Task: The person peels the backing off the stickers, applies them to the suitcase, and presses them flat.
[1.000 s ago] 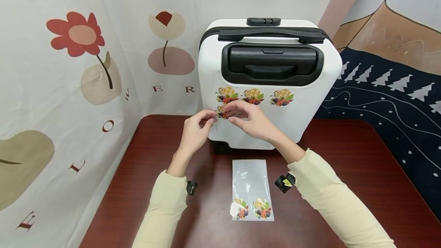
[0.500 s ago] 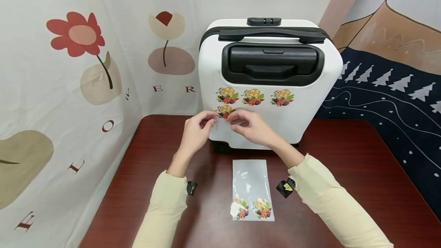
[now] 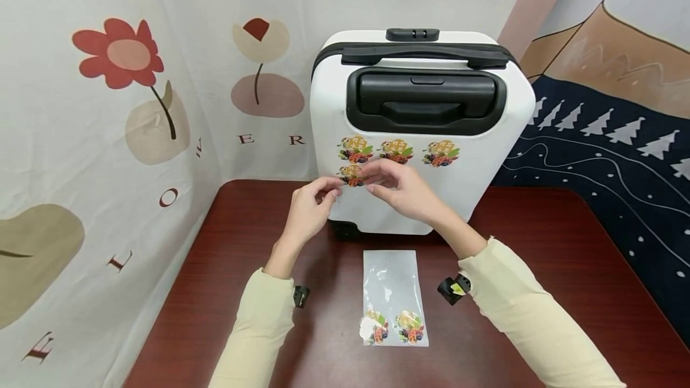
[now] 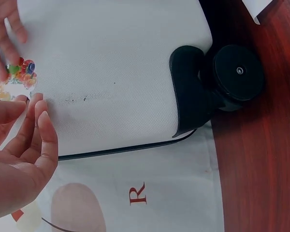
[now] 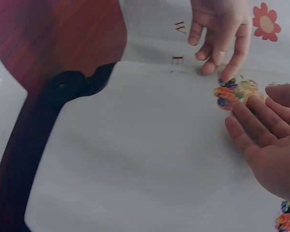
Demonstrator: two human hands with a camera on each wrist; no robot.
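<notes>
A white suitcase (image 3: 399,208) stands upright with its black handle recess facing me. Three fruit stickers run in a row across it, the rightmost sticker (image 3: 441,153) fully in sight. Below the leftmost one is another fruit sticker (image 3: 350,175), lying against the shell. My left hand (image 3: 309,208) pinches this sticker's left edge between thumb and fingertips. On its right side, my right hand (image 3: 401,190) touches the sticker with fairly straight fingertips, which hide part of it. The right wrist view shows the right hand's fingers (image 5: 261,121) spread over the sticker's edge.
A clear-white sticker sheet (image 3: 390,280) lies on the dark red table (image 3: 242,244) in front of the suitcase, with two fruit stickers at its near end. A suitcase wheel (image 4: 239,72) shows at the lower corner. Printed cloth (image 3: 188,47) hangs behind and left.
My right hand drew slightly down off the lower sticker, then moved back up onto its right side. My left hand stays nearly still at the sticker's left edge.
</notes>
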